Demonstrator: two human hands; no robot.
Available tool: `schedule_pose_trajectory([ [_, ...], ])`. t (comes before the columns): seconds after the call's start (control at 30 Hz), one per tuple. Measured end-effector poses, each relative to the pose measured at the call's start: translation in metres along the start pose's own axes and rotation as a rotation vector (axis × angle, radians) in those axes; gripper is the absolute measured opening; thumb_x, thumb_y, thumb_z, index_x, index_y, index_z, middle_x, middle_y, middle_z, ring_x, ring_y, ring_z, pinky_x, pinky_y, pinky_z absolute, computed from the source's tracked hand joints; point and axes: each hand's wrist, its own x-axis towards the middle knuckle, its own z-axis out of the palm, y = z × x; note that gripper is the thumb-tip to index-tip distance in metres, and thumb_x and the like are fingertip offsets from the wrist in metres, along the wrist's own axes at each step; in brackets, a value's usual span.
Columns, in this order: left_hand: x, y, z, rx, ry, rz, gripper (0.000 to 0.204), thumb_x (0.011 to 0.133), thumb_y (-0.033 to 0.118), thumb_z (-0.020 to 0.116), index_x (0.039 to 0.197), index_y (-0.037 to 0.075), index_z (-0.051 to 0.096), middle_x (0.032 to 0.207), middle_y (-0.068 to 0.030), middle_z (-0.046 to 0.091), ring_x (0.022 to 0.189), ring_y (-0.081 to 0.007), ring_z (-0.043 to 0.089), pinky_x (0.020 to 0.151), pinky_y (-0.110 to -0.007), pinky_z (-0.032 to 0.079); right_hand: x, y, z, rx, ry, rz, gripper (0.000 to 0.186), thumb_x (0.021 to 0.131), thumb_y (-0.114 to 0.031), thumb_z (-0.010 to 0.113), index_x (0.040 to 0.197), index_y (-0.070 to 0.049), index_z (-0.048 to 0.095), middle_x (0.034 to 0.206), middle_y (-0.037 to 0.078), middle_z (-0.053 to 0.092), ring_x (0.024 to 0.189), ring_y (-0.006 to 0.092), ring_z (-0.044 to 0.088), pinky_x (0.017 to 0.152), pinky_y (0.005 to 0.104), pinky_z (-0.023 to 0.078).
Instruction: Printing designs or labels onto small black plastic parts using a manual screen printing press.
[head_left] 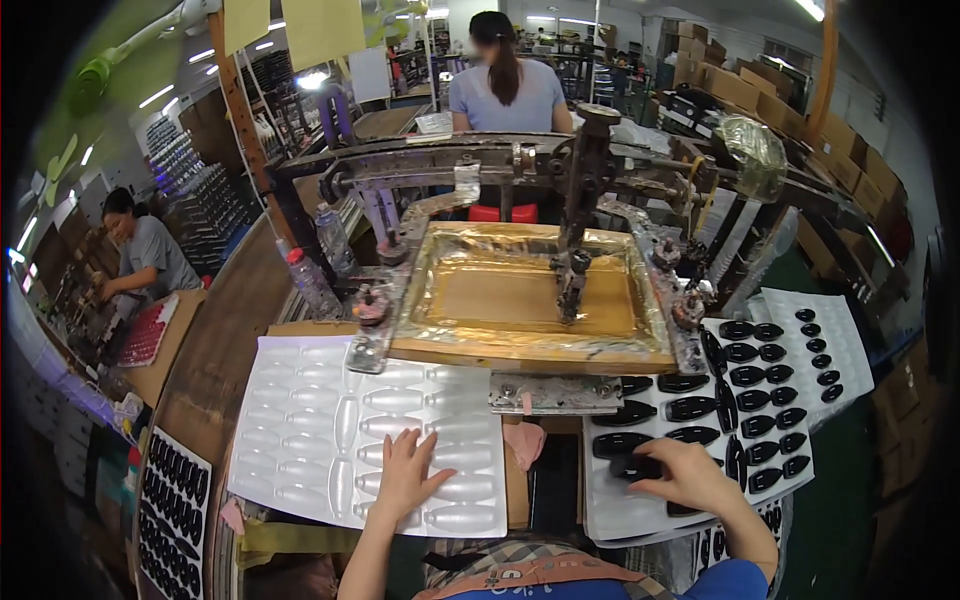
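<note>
My left hand (405,472) lies with fingers spread on a white moulded tray (300,490), touching its elongated, rounded hollows. To the right is a second white tray (612,522) that carries rows of glossy black pieces (748,375), some long, some small and oval. Over this tray's near left part, my right hand (695,478) pinches one long glossy black piece (632,467) between thumb and fingers. That piece is slightly blurred, and I cannot tell if it touches the tray. Between the trays sits a metal plate (555,396) with a pink cloth (526,443) below it.
Above the trays stands a printing screen (530,350) in a taped wooden frame, held by a metal arm (575,180). Bottles (312,282) stand at its left. A co-worker (505,85) sits ahead, another (155,245) works far left. Cartons (745,90) are piled at the back right.
</note>
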Motion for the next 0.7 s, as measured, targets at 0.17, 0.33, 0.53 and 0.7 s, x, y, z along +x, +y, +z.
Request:
schedule_pose_trajectory([
  [0.17, 0.029, 0.025, -0.039, -0.066, 0.142, 0.098, 0.042, 0.074, 0.027, 0.063, 0.107, 0.004, 0.053, 0.110, -0.0172, 0.049, 0.111, -0.0362, 0.041, 0.097, -0.051, 0.023, -0.011, 0.018, -0.026, 0.337, 0.290, 0.138, 0.051, 0.062, -0.015, 0.073, 0.107, -0.004, 0.051, 0.085, 0.004, 0.056, 0.057, 0.0080, 0.048, 0.051, 0.0211, 0.040],
  [0.33, 0.116, 0.056, -0.059, -0.350, 0.251, 0.214, 0.029, 0.078, 0.013, 0.056, 0.105, 0.002, 0.053, 0.105, -0.0145, 0.054, 0.108, -0.0359, 0.043, 0.094, -0.041, 0.032, 0.002, 0.030, -0.037, 0.310, 0.406, -0.019, 0.059, 0.056, -0.015, 0.073, 0.110, -0.005, 0.051, 0.120, 0.008, 0.044, 0.095, 0.0155, 0.048, 0.072, 0.0245, 0.040],
  [0.53, 0.188, 0.055, -0.021, -0.422, 0.198, 0.345, 0.022, 0.084, 0.012, 0.048, 0.100, 0.000, 0.057, 0.096, -0.0124, 0.059, 0.090, -0.0269, 0.055, 0.080, -0.033, 0.042, 0.038, 0.027, -0.029, 0.178, 0.448, -0.083, 0.053, 0.064, -0.016, 0.070, 0.111, -0.003, 0.048, 0.117, 0.010, 0.047, 0.093, 0.0153, 0.050, 0.069, 0.0233, 0.041],
  [0.7, 0.222, 0.049, -0.026, -0.881, 0.149, 0.236, 0.022, 0.085, 0.013, 0.049, 0.100, -0.001, 0.057, 0.091, -0.0099, 0.060, 0.083, -0.0216, 0.056, 0.075, -0.030, 0.043, 0.063, 0.021, -0.026, 0.218, 0.440, 0.006, 0.051, 0.068, -0.017, 0.070, 0.110, 0.002, 0.049, 0.103, 0.011, 0.055, 0.090, 0.0175, 0.052, 0.079, 0.0286, 0.041],
])
